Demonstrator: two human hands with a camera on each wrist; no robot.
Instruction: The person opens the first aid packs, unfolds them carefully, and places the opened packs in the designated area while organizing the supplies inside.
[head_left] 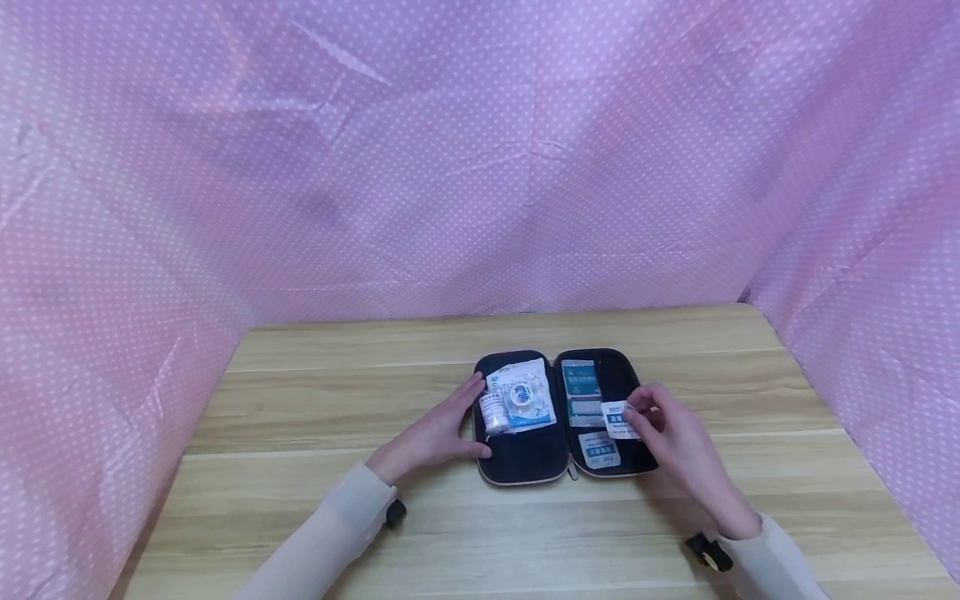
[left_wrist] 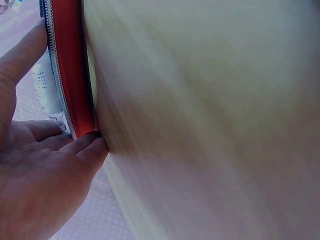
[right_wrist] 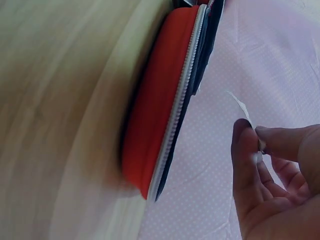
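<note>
A zippered case point(head_left: 522, 467), red outside point(right_wrist: 155, 100) and black inside, lies unfolded on the table. My left hand point(head_left: 438, 425) rests along its left edge, thumb and fingers spread apart. In the left wrist view the fingertips point(left_wrist: 92, 145) touch the red side and zipper rim. Over the right half, my right hand point(head_left: 675, 437) pinches a small white-and-blue packet point(head_left: 617, 419) between thumb and finger. The packet appears edge-on in the right wrist view. A similar packet point(head_left: 599, 450) and green packets point(head_left: 581, 379) lie in that half.
In the left half are a small white bottle point(head_left: 493, 414) and a clear-and-white pouch point(head_left: 527, 392) with a round item. A zipper pull point(head_left: 573, 471) hangs at the near fold. The wooden table point(head_left: 337, 367) is surrounded by pink dotted cloth point(head_left: 480, 167).
</note>
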